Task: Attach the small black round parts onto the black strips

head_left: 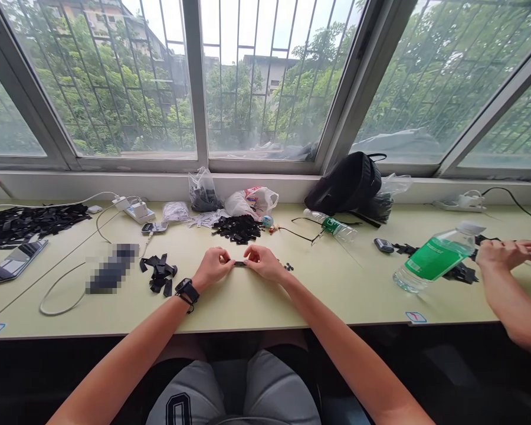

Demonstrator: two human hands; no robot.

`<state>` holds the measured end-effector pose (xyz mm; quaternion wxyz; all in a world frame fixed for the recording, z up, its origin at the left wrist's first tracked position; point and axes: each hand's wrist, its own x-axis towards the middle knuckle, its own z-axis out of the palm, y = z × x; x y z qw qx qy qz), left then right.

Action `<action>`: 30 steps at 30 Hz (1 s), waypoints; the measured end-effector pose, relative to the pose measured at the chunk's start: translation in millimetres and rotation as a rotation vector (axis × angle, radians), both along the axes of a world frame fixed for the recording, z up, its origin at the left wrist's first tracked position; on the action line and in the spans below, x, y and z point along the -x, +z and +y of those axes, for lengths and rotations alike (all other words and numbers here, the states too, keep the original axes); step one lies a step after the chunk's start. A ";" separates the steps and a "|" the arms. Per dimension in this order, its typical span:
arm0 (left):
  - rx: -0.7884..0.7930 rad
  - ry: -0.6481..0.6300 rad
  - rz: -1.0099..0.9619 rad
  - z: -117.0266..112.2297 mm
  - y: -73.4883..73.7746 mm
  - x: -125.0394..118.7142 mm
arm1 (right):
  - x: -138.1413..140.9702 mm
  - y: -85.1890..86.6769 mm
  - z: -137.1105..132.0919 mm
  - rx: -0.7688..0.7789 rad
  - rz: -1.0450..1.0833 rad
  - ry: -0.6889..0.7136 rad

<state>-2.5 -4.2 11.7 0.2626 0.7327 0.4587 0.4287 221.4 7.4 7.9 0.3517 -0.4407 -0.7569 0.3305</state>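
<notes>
Between my two hands a short black strip point(239, 264) is held just above the table, one end in each hand. My left hand point(213, 267) pinches its left end between thumb and fingers. The right end is in the closed fingers of my right hand point(264, 262). A few tiny dark pieces point(288, 267) lie beside my right hand. To the left of my left wrist sits a small loose pile of black strips point(160, 274). Beyond my hands is a larger heap of black strips point(236, 229).
A wide mound of black strips point(30, 223) covers the far left. Phones, cables and a power strip point(139, 213) lie nearby. Plastic bags point(251, 202), a black bag point(347, 183) and glasses point(312, 239) line the back. A large bottle point(440, 258) stands tilted near another person's hands point(504, 257).
</notes>
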 end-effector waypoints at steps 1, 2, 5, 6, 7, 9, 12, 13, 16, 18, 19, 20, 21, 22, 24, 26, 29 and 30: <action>-0.006 0.002 0.007 -0.1 0.1 0.1 | 0.1 -0.2 -0.2 -0.002 -0.002 0.000; -0.010 0.003 0.012 -0.2 0.2 0.1 | 0.2 -0.2 -0.5 -0.005 -0.005 -0.001; -0.011 0.001 0.012 -0.2 0.2 0.2 | 0.6 0.2 -1.0 -0.019 -0.017 -0.003; -0.010 0.001 0.011 -0.1 -0.1 0.3 | 0.7 0.5 -1.1 -0.025 -0.022 -0.002; -0.010 0.002 0.014 0.1 -0.5 0.3 | 0.7 0.8 -1.3 -0.034 -0.028 -0.002; -0.014 0.004 0.025 0.8 -1.7 0.8 | 0.3 1.5 -1.5 -0.068 -0.044 -0.006; -0.023 -0.012 0.046 1.9 -3.4 2.6 | -1.2 2.1 -1.7 -0.170 -0.109 -0.044; -0.033 -0.025 0.063 1.9 -3.6 3.4 | -1.8 2.0 -1.7 -0.207 -0.140 -0.064; -0.099 -0.104 0.148 -0.3 -2.2 5.5 | -2.5 1.3 -2.2 -0.286 -0.232 -0.125; -0.141 -0.187 0.203 -2.9 -0.2 6.1 | -2.5 1.3 -2.7 -0.319 -0.276 -0.165; -0.155 -0.227 0.223 -4.1 0.8 6.2 | -2.8 1.9 -2.7 -0.333 -0.287 -0.186; -0.166 -0.261 0.238 -5.1 1.5 6.1 | -3.6 3.1 -2.5 -0.346 -0.284 -0.213; -0.173 -0.286 0.251 -5.8 2.0 5.9 | -4.9 5.0 -1.9 -0.359 -0.267 -0.245; -0.178 -0.303 0.263 -6.1 2.1 5.7 | -7.1 7.5 -0.8 -0.372 -0.235 -0.281; -0.181 -0.309 0.282 -6.0 1.5 5.2 | -13.8 13.9 2.7 -0.395 -0.142 -0.361; -0.175 -0.300 0.289 -5.5 0.1 4.6 | -22.5 20.3 6.8 -0.411 -0.040 -0.441; -0.175 -0.260 0.292 -5.1 -1.9 3.8 | -34.4 26.4 10.3 -0.406 0.066 -0.542; -0.181 -0.244 0.300 -5.3 -2.4 3.6 | -37.0 27.2 10.4 -0.398 0.084 -0.565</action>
